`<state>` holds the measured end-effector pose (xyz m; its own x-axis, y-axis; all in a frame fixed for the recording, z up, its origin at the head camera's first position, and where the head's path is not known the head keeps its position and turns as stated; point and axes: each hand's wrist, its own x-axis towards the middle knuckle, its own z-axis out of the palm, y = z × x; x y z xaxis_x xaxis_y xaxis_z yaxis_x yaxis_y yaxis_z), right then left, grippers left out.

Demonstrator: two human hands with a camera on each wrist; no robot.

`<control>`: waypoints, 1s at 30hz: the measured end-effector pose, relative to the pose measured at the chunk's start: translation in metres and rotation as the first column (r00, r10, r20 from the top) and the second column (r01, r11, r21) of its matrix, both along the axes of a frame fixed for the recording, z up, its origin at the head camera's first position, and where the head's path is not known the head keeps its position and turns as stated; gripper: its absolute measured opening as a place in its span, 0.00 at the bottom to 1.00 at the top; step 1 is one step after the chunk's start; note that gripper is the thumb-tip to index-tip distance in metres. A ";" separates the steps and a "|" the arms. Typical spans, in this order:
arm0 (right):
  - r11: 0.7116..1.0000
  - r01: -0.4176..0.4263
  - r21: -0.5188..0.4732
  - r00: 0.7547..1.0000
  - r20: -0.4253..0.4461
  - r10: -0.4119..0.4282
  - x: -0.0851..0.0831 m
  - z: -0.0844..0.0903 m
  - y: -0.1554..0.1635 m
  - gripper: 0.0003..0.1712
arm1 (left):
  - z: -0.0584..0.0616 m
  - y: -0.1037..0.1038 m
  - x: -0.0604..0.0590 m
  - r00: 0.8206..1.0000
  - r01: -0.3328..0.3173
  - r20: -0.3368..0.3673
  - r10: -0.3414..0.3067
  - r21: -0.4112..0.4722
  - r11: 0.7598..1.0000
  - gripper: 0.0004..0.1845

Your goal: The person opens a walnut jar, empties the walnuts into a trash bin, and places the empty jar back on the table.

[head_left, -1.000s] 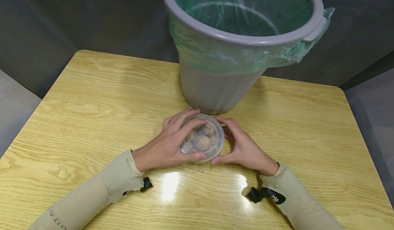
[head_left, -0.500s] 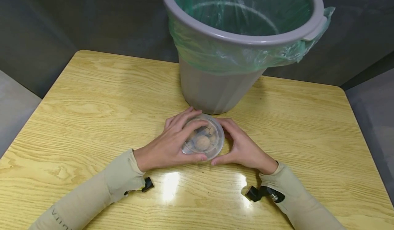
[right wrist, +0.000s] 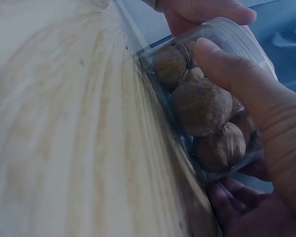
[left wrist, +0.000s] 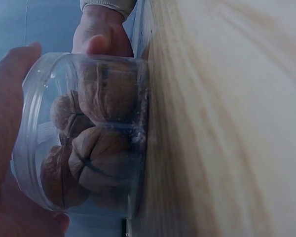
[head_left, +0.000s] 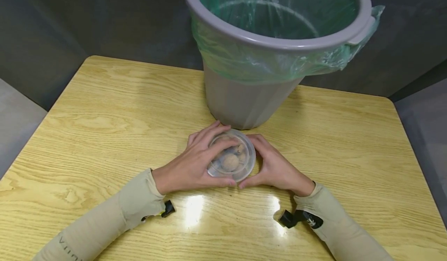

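Note:
A clear round plastic jar (head_left: 248,164) with a see-through lid stands upright on the table, just in front of the bin. Several brown walnuts (left wrist: 106,153) show through its wall, pressed close together. My left hand (head_left: 195,164) grips the lid's rim from the left, thumb at the near side and fingers spread over the top and far side. On the right, my right hand (head_left: 276,169) holds the jar's body, its thumb (right wrist: 227,66) lying along the wall in the right wrist view. The tips of its other fingers are partly hidden behind the jar.
Behind the jar rises a tall grey bin (head_left: 244,101), lined with a green plastic bag (head_left: 258,68) folded over its rim. The wooden table (head_left: 115,109) has rounded back corners, and dark panels (head_left: 132,24) stand beyond it. Each sleeve carries a small black wrist camera (head_left: 288,219).
My left hand has shifted slightly right, its index finger reaching further across the lid. My right thumb and fingers have drawn in a little closer around the jar.

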<state>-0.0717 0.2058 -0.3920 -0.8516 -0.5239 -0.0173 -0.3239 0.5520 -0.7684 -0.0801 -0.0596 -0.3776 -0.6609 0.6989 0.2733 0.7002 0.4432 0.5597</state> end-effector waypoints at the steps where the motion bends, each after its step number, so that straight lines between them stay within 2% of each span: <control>1: 1.000 0.000 0.002 1.000 0.001 0.000 0.000 0.000 0.000 0.66 | 0.000 0.000 0.000 1.000 0.002 0.002 -0.002 -0.003 1.000 0.47; 9: 1.000 -0.007 0.003 1.000 -0.008 0.007 0.000 -0.001 -0.003 0.67 | 0.000 0.000 0.000 1.000 0.003 0.015 -0.003 -0.029 1.000 0.46; 21: 0.998 0.032 0.053 0.999 -0.034 -0.030 0.003 -0.003 -0.007 0.74 | 0.000 0.000 0.000 1.000 0.008 -0.014 -0.008 -0.012 1.000 0.45; 30: 0.997 0.039 0.070 0.997 -0.067 -0.034 0.003 -0.004 -0.011 0.73 | -0.002 0.001 0.000 1.000 -0.005 -0.021 0.005 -0.019 1.000 0.44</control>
<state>-0.0682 0.1948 -0.3958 -0.8707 -0.4919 0.0033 -0.3511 0.6169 -0.7044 -0.0799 -0.0587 -0.3794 -0.6584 0.7009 0.2743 0.7097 0.4568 0.5363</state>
